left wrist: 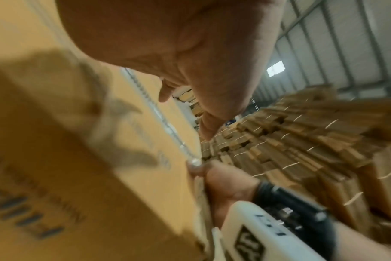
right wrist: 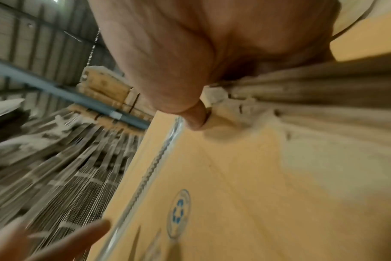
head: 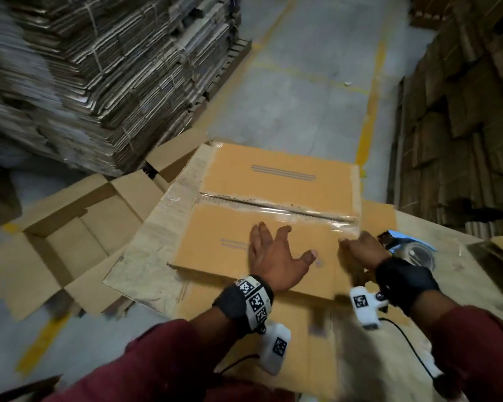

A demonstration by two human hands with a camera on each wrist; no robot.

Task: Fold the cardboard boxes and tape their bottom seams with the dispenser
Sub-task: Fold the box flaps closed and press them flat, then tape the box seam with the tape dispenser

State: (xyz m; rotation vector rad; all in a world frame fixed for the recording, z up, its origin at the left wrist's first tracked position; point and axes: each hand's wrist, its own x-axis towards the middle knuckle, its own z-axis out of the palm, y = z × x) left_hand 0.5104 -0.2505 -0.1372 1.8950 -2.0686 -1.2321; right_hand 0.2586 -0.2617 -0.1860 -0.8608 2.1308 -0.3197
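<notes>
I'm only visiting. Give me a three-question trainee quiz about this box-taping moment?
1. True or false: clear tape already covers the box's centre seam.
2. The tape dispenser lies: A) under the left hand, B) beside the right hand, C) on the flat cardboard stack.
3. Fill in: the right hand is at the box's ____ edge.

Key: 1 true; 2 B; 3 right.
</notes>
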